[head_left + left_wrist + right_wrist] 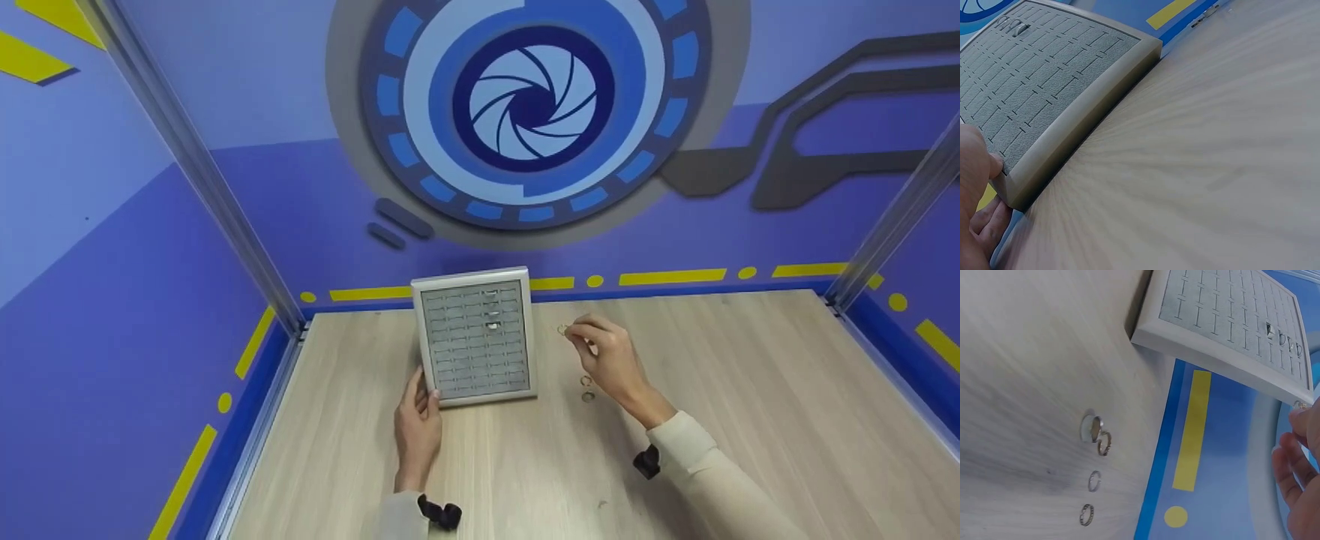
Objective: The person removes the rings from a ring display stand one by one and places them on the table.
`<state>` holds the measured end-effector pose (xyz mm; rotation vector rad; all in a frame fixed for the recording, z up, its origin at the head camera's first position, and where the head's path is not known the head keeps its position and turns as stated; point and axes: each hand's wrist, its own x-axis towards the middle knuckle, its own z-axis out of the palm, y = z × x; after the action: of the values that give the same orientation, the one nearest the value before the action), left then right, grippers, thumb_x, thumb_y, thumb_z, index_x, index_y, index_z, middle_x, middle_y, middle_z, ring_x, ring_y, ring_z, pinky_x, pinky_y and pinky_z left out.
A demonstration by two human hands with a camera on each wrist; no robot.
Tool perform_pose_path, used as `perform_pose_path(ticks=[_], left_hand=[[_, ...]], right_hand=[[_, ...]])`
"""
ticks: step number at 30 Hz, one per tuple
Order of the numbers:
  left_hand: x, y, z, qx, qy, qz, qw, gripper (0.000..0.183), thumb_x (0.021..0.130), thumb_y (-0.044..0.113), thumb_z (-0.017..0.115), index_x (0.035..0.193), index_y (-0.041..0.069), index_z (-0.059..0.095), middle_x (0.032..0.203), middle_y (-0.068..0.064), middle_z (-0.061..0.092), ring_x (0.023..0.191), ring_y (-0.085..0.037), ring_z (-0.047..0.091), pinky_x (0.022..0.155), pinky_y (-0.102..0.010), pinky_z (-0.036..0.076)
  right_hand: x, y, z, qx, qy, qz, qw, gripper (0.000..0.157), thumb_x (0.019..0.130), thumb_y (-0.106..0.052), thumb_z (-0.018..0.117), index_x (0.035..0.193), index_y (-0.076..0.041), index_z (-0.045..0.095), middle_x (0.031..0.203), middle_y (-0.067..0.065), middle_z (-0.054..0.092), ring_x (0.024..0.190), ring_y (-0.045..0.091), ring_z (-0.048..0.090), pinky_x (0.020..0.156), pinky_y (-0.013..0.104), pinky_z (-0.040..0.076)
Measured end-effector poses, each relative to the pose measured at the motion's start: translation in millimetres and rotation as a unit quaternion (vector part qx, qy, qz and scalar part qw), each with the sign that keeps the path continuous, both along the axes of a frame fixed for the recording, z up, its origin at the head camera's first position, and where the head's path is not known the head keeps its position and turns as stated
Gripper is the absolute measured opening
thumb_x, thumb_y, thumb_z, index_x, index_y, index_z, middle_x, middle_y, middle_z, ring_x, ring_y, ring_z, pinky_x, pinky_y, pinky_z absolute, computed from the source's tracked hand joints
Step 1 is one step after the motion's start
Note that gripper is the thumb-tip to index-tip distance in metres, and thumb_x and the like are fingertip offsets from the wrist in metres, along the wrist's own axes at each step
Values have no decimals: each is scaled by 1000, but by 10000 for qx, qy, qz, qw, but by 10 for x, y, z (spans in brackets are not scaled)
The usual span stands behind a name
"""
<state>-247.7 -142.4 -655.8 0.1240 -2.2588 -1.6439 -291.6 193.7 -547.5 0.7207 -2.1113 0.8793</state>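
A ring display board [480, 375] with a pale frame and a grey slotted pad leans up at the back of the table. My left hand [417, 435] grips its lower left corner, thumb on the front and fingers behind. Several rings [1270, 331] sit in one column of slots near the top. Beside the board's right edge, my right hand [615, 367] pinches a small gold-toned ring [562, 330] between thumb and fingertips, above the table. Below that hand, several loose rings [1094, 481] lie in a rough line on the wood.
The light wooden table [720, 360] meets a blue printed wall [285, 210] behind the board. Metal posts [217, 195] stand at the back corners. A black wrist camera [646, 461] hangs below the right sleeve.
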Motion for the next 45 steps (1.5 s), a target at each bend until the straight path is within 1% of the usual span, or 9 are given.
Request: perform_pose_path(ticks=[6,13,17,20,26,31,35,42,45], left_hand=[[-3,-10,-4,-9,-7,18,10000,59,107,8,63,163,12,44,156,-18,57,136,-36,63,113,-43,57],[7,-2,4,22,-41,44,10000,59,107,8,64,163,15,45,158,-18,56,137,-35,63,113,-43,57],[13,3,10,-134,-8,51,9999,59,107,10,65,162,16,46,159,-19,54,137,-36,62,113,-44,57],[17,3,12,-235,11,60,9997,58,108,10,64,162,15,46,159,-20,54,136,-38,62,112,-45,57],[10,0,11,-118,-8,37,9999,59,108,10,64,163,16,45,159,-19,55,137,-35,63,113,-43,57],[7,0,2,-55,31,7,10000,59,107,9,64,163,14,44,158,-19,55,137,-35,63,114,-43,56],[0,-2,-1,-68,9,32,10000,59,107,9,64,163,16,45,159,-18,55,136,-35,63,113,-43,56],[6,0,11,-110,-46,95,9999,59,107,9,64,163,16,46,160,-18,53,136,-36,63,113,-44,57],[4,8,17,-112,-29,80,9999,59,107,8,64,163,15,46,161,-19,52,137,-36,62,113,-43,57]], right_hand=[[75,46,-94,87,-4,-83,9999,16,89,12,80,94,-3,81,95,4,75,79,15,72,67,23,64],[148,110,-162,83,-181,-181,9996,17,89,11,80,95,-5,82,96,3,75,82,14,73,69,21,65],[174,161,-218,98,-106,-237,9996,20,86,13,82,94,-6,82,96,4,74,80,14,73,67,21,63],[195,205,-271,86,-132,-262,9995,22,85,14,82,92,-7,81,95,4,75,79,14,73,66,20,63],[266,292,-375,0,-390,-330,9987,21,85,13,82,92,-7,83,93,4,76,79,16,75,65,21,64],[311,348,-447,-57,-718,-466,9963,21,86,11,83,92,-9,84,93,1,76,82,14,75,67,25,66],[324,389,-501,-109,-837,-486,9952,22,86,12,83,92,-8,84,94,1,76,82,15,76,67,26,67],[348,479,-601,1,-751,-514,9959,23,83,14,84,90,-8,84,92,2,76,78,13,73,65,15,60],[368,513,-631,85,-737,-542,9958,22,82,13,85,89,-8,84,91,2,75,78,13,73,64,16,59]])
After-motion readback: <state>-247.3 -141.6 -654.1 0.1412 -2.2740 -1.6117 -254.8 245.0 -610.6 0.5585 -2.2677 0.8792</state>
